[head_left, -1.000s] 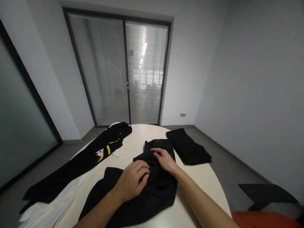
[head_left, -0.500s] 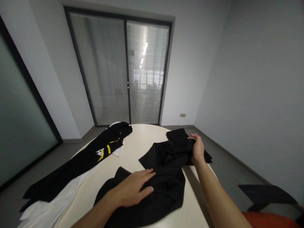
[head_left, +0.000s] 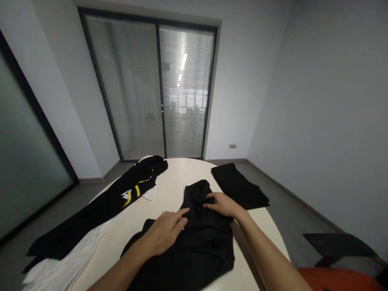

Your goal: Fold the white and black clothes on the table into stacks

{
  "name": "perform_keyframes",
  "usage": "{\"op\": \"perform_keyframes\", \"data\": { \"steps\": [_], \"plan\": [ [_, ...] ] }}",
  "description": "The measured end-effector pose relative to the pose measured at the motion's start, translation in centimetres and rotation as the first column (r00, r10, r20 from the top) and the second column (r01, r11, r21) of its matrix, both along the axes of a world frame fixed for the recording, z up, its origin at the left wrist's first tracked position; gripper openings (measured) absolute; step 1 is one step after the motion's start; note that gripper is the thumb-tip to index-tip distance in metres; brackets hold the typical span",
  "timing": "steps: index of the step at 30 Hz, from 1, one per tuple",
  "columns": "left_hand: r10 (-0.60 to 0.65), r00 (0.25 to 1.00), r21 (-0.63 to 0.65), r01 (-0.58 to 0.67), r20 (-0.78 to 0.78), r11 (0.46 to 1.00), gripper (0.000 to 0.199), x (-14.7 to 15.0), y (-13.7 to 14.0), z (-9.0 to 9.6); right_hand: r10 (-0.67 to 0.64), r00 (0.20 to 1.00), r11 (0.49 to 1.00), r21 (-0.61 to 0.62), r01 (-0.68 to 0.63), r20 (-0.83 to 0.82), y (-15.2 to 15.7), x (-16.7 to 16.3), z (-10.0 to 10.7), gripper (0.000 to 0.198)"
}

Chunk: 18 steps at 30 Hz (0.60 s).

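Observation:
A black garment (head_left: 194,250) lies rumpled on the near part of the table, its sleeve-like part folded up over its upper end. My left hand (head_left: 165,232) rests on the garment's left side, fingers stretched out and palm down. On the upper right of the cloth, my right hand (head_left: 224,205) has its thumb and fingers closed around a bunched fold. The fold's exact edge is hidden in the dark fabric. Just beyond my right hand is a flat, folded black cloth (head_left: 238,186), apart from the garment.
Along the left of the round cream table (head_left: 178,169) lie black clothes with yellow and white print (head_left: 100,206) over white clothing (head_left: 75,254). An orange chair seat (head_left: 336,279) and a black chair part (head_left: 336,244) stand at the lower right. Beyond is a glass door (head_left: 184,121).
My right hand has moved left and nearer, bringing the garment's outstretched part back over its body. This uncovers the folded black cloth. My left hand has shifted slightly left.

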State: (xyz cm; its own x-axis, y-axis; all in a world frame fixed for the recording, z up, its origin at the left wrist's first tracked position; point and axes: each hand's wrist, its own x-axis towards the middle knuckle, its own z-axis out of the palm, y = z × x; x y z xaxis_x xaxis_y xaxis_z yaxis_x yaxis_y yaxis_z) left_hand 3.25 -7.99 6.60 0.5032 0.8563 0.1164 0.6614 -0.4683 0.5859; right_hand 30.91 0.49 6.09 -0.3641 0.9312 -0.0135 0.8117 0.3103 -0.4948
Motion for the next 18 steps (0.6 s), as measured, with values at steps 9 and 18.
{"op": "perform_keyframes", "data": {
  "steps": [9,18],
  "plan": [
    [0.438,0.895,0.095,-0.445,0.081,0.891,0.069,-2.6,4.1,-4.5,0.377,0.815,0.9,-0.032,-0.434,-0.439,-2.1,-4.0,0.9,0.029],
    [0.415,0.874,0.149,-0.458,0.252,0.876,0.027,-5.5,6.0,-3.8,0.168,0.84,0.974,0.219,-0.06,-0.516,-1.1,-0.9,2.6,0.026]
  ]
}}
